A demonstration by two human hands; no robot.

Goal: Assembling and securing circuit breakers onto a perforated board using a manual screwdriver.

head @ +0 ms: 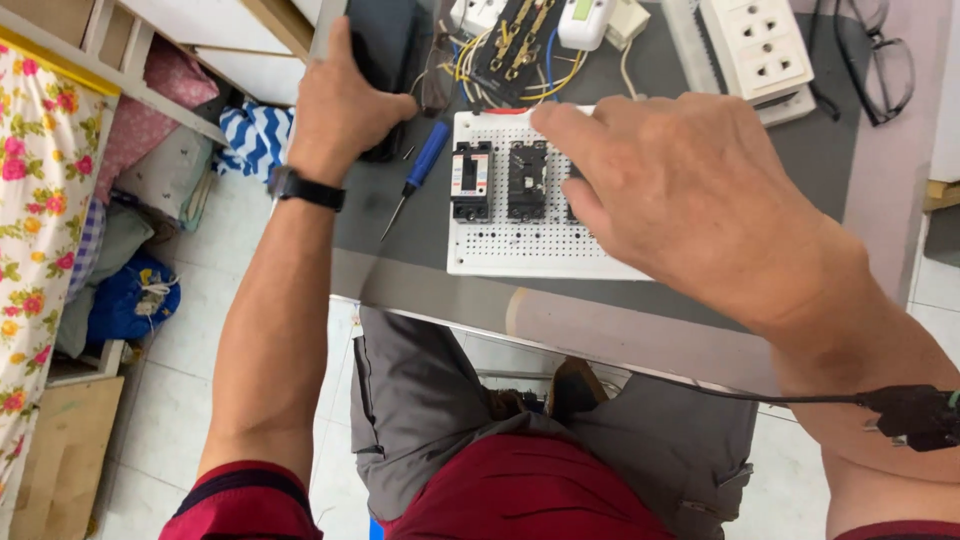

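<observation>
My left hand (345,100) rests on a black flat object (385,45) at the table's back left, fingers wrapped over its edge. My right hand (680,190) hovers over a white perforated board (510,250), fingers pointing left toward its upper edge and hiding the board's right part. Two black circuit breakers (472,180) (527,180) stand side by side on the board. Whether the right hand touches the board is unclear. A blue-handled screwdriver (420,170) lies between my hands.
A wired terminal panel (520,45) with yellow and blue wires sits behind the board. A white socket strip (755,45) and glasses (885,60) lie at the back right. The grey table's front edge (560,320) runs above my lap. A black cable (780,397) crosses my right forearm.
</observation>
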